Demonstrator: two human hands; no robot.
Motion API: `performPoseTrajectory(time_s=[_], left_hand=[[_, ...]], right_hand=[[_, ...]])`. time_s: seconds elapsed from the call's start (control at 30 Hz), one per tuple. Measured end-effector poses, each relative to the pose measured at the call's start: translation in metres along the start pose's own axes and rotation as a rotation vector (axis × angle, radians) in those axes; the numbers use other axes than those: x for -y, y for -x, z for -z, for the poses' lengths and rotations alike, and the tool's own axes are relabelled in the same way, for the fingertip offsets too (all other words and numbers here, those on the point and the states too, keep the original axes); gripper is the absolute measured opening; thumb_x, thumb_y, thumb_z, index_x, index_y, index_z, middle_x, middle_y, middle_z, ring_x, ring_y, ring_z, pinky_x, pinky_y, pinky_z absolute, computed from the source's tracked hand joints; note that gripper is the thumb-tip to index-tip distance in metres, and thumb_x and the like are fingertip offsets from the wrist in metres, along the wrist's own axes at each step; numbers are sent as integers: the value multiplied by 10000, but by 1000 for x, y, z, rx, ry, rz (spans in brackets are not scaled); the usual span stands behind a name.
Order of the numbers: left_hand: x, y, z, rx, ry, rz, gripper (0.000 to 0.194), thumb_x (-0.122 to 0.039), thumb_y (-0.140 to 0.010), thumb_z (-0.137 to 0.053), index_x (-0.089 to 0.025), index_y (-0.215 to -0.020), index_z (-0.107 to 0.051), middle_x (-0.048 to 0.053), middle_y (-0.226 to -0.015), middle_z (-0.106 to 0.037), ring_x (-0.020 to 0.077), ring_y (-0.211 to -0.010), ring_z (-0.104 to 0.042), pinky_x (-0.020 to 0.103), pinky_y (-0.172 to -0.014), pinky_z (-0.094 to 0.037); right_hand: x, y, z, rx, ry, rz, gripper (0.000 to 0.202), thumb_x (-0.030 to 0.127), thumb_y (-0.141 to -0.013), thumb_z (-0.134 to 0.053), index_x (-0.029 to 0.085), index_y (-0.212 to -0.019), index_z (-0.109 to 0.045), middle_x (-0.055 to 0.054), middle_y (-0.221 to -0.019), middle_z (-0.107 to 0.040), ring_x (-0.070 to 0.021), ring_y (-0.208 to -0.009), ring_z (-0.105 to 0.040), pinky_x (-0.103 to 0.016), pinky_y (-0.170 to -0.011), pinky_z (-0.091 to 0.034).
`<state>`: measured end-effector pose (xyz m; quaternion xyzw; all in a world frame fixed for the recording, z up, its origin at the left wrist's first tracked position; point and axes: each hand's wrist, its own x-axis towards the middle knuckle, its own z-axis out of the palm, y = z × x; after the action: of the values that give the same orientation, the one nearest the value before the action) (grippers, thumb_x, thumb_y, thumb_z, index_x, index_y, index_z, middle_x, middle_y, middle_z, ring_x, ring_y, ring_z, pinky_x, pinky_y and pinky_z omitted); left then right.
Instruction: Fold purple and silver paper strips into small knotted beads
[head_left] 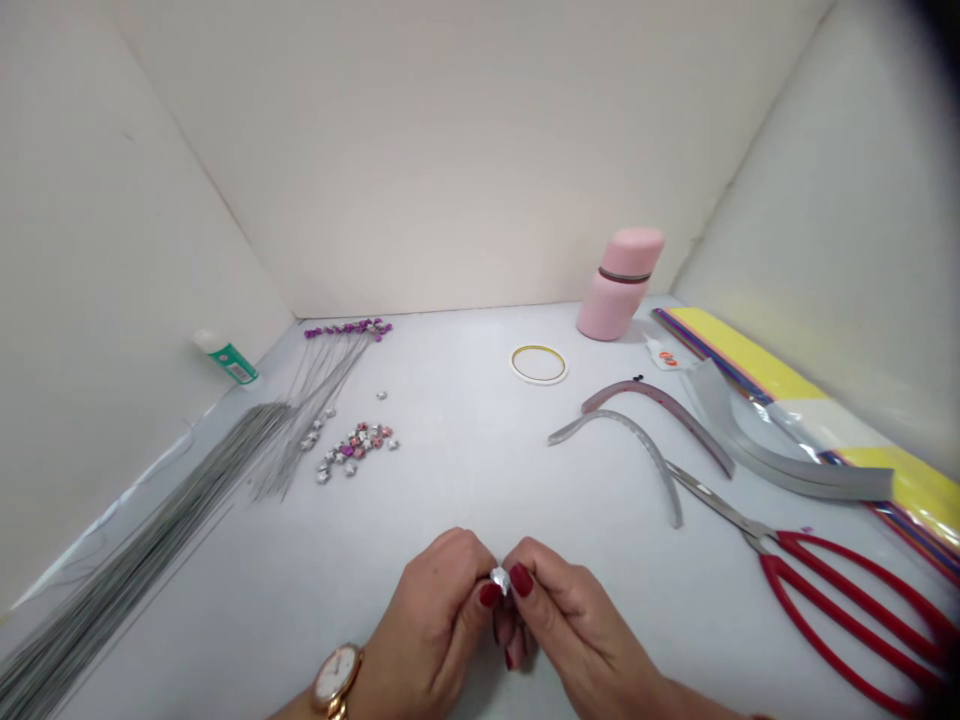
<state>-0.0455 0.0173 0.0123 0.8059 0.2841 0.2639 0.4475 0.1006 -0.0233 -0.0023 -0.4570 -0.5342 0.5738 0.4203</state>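
Near the front of the table, a small silver paper star (500, 578) is pinched between both hands. My left hand (444, 610) closes thumb and forefinger on its left side, and a watch circles that wrist. From the right, my right hand (564, 610) grips the star the same way, its thumb against the edge. The fingertips hide part of the star. Beyond the left hand lies a loose pile of small silver, pink and purple paper stars (358, 443).
Grey wires (161, 525) and purple-tipped wires (341, 328) lie left, by a green-and-white tube (234, 362). A tape roll (538, 379) and pink bottle (619, 285) are behind. Right are paper strips (651, 455), red-handled scissors (765, 540), glue (661, 354) and yellow packets (757, 365).
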Motion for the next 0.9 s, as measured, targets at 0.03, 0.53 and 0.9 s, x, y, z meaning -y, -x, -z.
performPoseTrajectory(time_s=[0.03,0.53,0.9], left_hand=[[0,-1,0,8,-2,-10,344,-256,-910,-241,-182,-696,-501,28,-665,-551,147,-668,-486,264,-685,-372],[1,0,-3,-50,-184,-101,239,-183,-886,-261,-197,-685,-390,2,-622,-453,140,-604,-424,249,-593,-343],[4,3,1,-190,-283,-166,144,-244,-894,-332,-203,-772,-396,-1,-638,-461,127,-573,-419,225,-532,-356]], right_hand=[[0,0,1,4,16,9,356,427,-899,-281,174,-696,-427,3,-575,-483,-105,-519,-473,-227,-518,-387],[2,5,0,-25,330,144,295,354,-913,-229,213,-711,-392,14,-580,-456,-120,-521,-457,-219,-509,-371],[1,5,7,-121,575,363,123,220,-896,-291,233,-855,-406,-1,-636,-524,-131,-524,-482,-225,-509,-385]])
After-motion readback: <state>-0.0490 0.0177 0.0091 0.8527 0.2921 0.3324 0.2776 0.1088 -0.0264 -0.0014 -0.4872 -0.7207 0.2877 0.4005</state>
